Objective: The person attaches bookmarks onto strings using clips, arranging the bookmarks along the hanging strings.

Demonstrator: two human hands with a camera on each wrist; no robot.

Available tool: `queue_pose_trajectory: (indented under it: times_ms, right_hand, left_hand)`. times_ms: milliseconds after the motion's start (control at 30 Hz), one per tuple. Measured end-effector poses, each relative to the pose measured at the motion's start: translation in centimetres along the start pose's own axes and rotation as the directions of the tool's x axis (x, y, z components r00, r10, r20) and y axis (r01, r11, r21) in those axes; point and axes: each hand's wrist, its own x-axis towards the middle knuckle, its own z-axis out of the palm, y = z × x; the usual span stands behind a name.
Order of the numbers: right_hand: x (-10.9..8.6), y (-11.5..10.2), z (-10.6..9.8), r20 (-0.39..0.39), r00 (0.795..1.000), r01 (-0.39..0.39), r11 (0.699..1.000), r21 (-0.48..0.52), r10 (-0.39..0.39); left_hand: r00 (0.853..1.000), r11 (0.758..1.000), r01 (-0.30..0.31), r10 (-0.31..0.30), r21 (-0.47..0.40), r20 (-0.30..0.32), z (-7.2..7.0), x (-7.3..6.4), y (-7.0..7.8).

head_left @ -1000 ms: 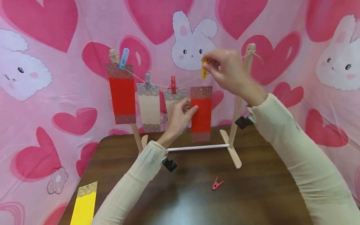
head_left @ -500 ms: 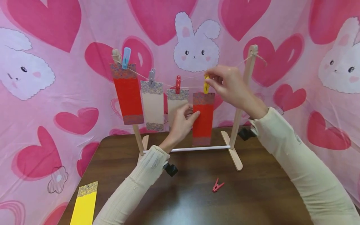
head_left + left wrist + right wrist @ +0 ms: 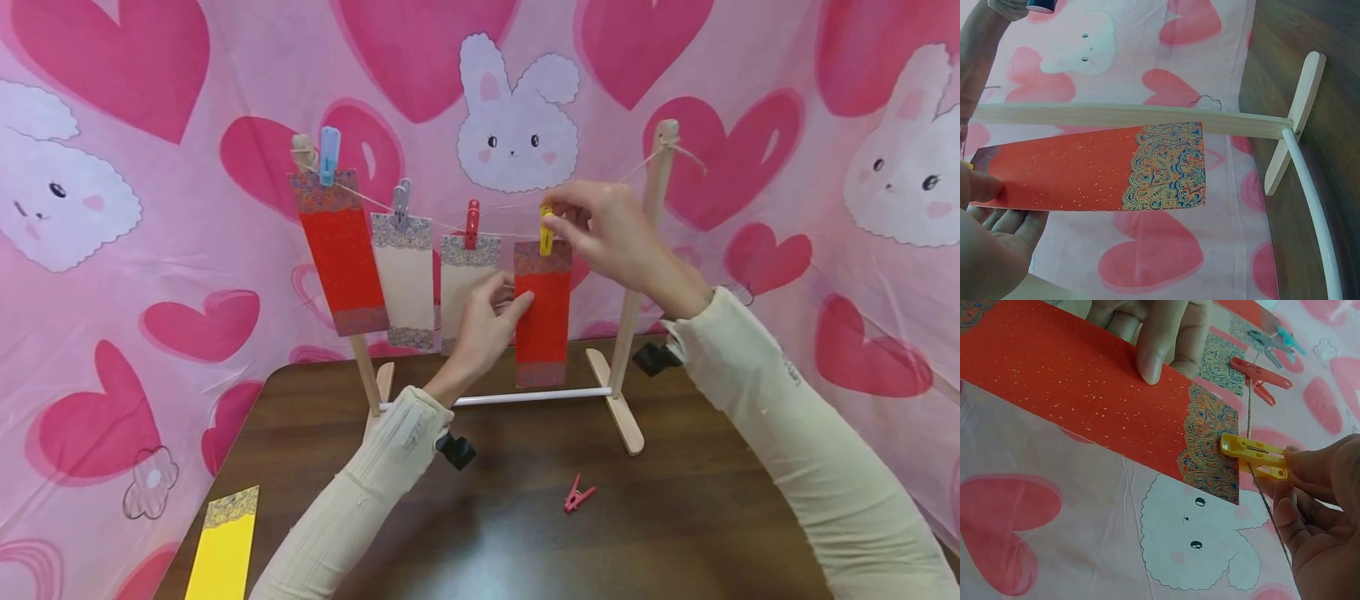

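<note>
My left hand (image 3: 483,321) pinches the left edge of a red paper card (image 3: 543,321) with patterned bands at both ends, thumb in front and fingers behind. In the right wrist view, my right hand (image 3: 1329,500) pinches the handles of a yellow clothespin (image 3: 1254,455), whose tips straddle the card's patterned top edge and the string (image 3: 1249,415). Left along the string hang a cream card (image 3: 468,258) under a red clothespin (image 3: 472,223), another cream card (image 3: 405,283) under a grey clothespin (image 3: 401,202), and a second red card (image 3: 341,267) under a blue clothespin (image 3: 329,156).
Two wooden posts, the right post (image 3: 654,208) among them, carry the string, joined low by a white rod (image 3: 532,395). A pink-red clothespin (image 3: 577,496) lies on the brown table (image 3: 480,542). A yellow card (image 3: 223,550) lies at the table's left edge. Behind hangs a pink heart-and-rabbit cloth (image 3: 420,50).
My right hand has lowered the yellow clothespin from above the red card onto its top edge, pulling the string down. The left hand keeps hold of the card, now slightly lower.
</note>
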Motion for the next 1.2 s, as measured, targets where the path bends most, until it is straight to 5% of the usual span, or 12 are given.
queue_pose_trajectory:
  times_ms: [400,567,800,1200]
  right_hand:
    - [-0.8,0.0,0.0,0.030,0.997,-0.076,0.997,0.000,0.076]
    - [-1.2,0.1,-0.1,-0.047,0.999,-0.021,1.000,-0.017,0.020]
    - [-2.0,-0.2,-0.7,-0.158,0.987,0.039,0.999,0.004,-0.038]
    - [-3.8,-0.3,-1.2,-0.172,0.985,0.019,1.000,0.019,-0.015]
  left_hand:
    - [0.999,0.995,0.037,-0.038,0.089,0.006,-0.1,-0.5,-0.4]
    - [0.990,0.978,0.102,-0.117,0.180,0.074,-1.0,-2.2,-1.2]
    - [0.973,0.957,0.119,-0.166,0.263,0.163,-2.4,-4.5,-1.6]
    - [0.985,0.954,0.096,-0.131,0.283,0.110,-4.3,-6.8,-0.4]
